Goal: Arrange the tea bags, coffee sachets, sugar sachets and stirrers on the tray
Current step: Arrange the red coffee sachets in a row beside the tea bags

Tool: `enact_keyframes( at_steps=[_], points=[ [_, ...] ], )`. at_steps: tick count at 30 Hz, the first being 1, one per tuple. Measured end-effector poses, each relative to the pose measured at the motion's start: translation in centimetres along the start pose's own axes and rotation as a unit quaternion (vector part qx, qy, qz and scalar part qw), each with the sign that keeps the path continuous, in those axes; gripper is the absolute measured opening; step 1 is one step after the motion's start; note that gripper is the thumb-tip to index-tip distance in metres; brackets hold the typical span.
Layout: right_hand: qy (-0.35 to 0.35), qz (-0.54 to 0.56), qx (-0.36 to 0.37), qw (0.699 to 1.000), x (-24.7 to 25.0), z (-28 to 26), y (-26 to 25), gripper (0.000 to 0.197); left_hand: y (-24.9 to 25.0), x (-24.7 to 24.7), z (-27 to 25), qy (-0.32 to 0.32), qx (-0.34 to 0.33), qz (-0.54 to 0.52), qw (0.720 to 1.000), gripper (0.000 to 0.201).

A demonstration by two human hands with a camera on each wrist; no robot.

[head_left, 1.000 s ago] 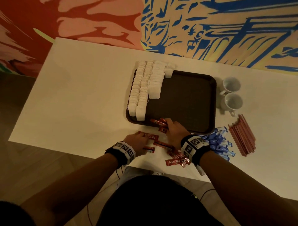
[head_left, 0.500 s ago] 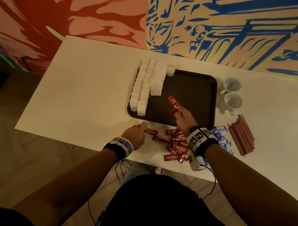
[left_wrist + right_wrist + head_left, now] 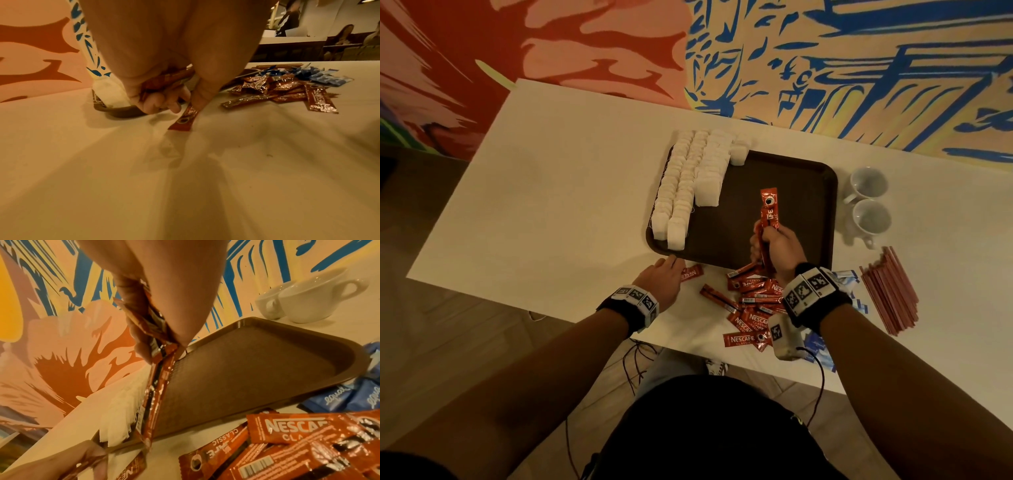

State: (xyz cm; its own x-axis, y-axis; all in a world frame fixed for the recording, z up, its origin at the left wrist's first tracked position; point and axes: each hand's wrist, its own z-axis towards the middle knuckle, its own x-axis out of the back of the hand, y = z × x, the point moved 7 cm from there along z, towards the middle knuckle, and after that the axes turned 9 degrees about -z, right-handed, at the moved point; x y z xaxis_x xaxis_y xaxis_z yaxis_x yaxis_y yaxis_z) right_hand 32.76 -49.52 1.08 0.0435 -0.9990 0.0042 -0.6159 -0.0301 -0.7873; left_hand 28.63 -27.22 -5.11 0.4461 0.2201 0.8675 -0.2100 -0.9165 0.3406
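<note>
The brown tray (image 3: 798, 192) carries rows of white tea bags (image 3: 688, 185) along its left side. My right hand (image 3: 765, 236) grips a few red coffee sachets (image 3: 768, 209) upright over the tray's front middle; the right wrist view shows them (image 3: 153, 386) hanging from the fingers. My left hand (image 3: 667, 270) is at the tray's front edge, fingers curled round some sachets (image 3: 166, 79), thumb pinning another sachet (image 3: 185, 118) to the table. A loose pile of coffee sachets (image 3: 753, 301) lies on the table between my wrists.
Blue sugar sachets (image 3: 851, 277) lie partly under my right wrist. Pink stirrers (image 3: 887, 291) are bundled further right. Two white cups (image 3: 868, 202) stand beside the tray's right rim. The white table (image 3: 551, 205) ends close to my body.
My right hand rose from the tray's front edge with sachets and now holds them upright over the tray. My left hand slid forward to the tray's edge.
</note>
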Motion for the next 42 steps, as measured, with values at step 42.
enact_keyframes(
  at_steps=[42],
  points=[
    [0.016,0.098,0.01,0.995,0.7,-3.9,-4.1,0.036,7.8,13.9,-2.3,0.14,0.005,-0.351,0.926,0.023]
  ],
)
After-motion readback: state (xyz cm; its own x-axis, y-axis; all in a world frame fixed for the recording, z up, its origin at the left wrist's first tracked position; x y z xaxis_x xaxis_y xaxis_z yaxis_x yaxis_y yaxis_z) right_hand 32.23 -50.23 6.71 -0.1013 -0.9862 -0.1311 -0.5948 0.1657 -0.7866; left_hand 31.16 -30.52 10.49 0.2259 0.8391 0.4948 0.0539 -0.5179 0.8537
